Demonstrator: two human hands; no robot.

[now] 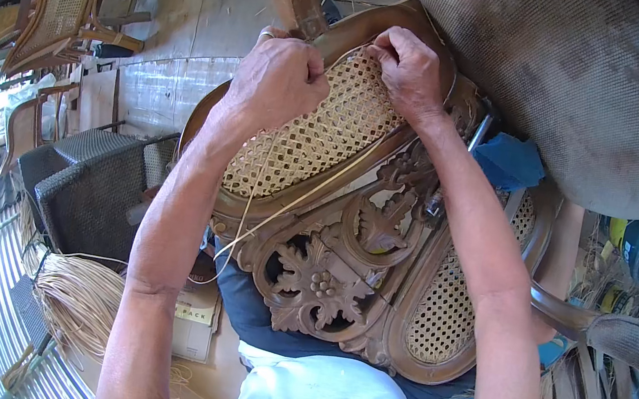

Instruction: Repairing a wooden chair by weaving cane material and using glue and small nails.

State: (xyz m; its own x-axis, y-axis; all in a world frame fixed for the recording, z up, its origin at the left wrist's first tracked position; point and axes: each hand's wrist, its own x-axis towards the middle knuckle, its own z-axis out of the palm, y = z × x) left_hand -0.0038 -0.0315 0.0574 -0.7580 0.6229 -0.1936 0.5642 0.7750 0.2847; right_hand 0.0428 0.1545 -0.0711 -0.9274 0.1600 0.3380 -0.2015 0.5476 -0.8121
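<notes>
Holds the left hand (283, 83) curled tight over the upper left side of a woven cane panel (320, 138), with thumb pressed against bent forefinger and a ring (266, 33) on one finger; cannot tell of any strand caught inside that grip. Sets the right hand (409, 72) at the panel's top end, with thumb and fingertips pressed together right at its edge; too small to tell the thing pinched there. Find the panel at the middle of the view, set in a carved wooden frame (319, 282) lying tilted over dark blue cloth (244, 308). Note a long pale strand (285, 211) slanting down from the panel's lower right edge across the frame, and a thinner strand (258, 178) dropping from beneath the left hand to meet it near the frame's left side. See a second cane panel (442, 317) at the frame's lower right, and a metal tool (479, 132) beside a blue crumpled sheet (511, 160), partly under the right forearm (482, 216). Further out to the left, see a bundle of cane strands (78, 296), a cardboard box (191, 337) beside the left forearm (185, 188), a dark woven chair (105, 196) and, beyond it, a wooden chair with a cane back (64, 0). At upper right, see a large rounded panel of coarse weave (569, 80).
</notes>
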